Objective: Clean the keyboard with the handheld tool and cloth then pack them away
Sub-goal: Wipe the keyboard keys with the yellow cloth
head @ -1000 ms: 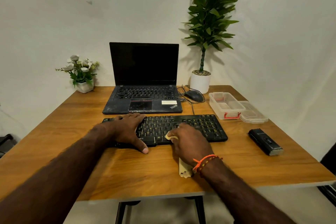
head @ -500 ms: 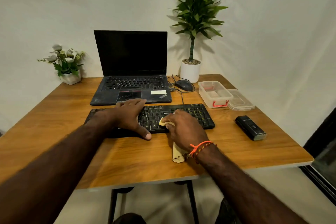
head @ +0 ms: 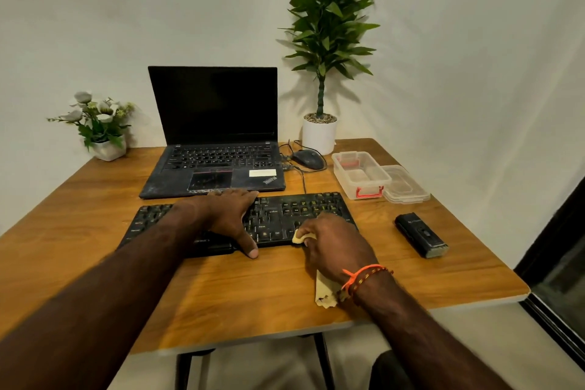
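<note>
Pale walls meet in a corner behind a wooden table (head: 95, 215), on which a black keyboard (head: 285, 215) lies across the near middle. On its left half the left hand (head: 228, 215) rests flat, fingers straight and spread over the keys, the thumb reaching down past the near edge to the wood. At the keyboard's near right corner the right hand (head: 335, 244) has its fingers curled round a yellowish cloth (head: 324, 291), pressing a bunched bit of it against the keys; the loose tail of the cloth trails under the wrist onto the table. An orange wristband (head: 364, 275) circles that wrist. To the right of the keyboard, apart from it, lies a black handheld tool (head: 421, 234). Farther back on the right stands an open clear plastic box (head: 361, 174) with red clasps, its lid (head: 405, 185) lying just beside it on the right. Behind the keyboard sits an open laptop (head: 215, 139) with a dark screen, and a black mouse (head: 308, 158) rests to its right. A tall potted plant (head: 326, 41) stands in the far corner, and a small flower pot (head: 101, 127) stands at the far left.
</note>
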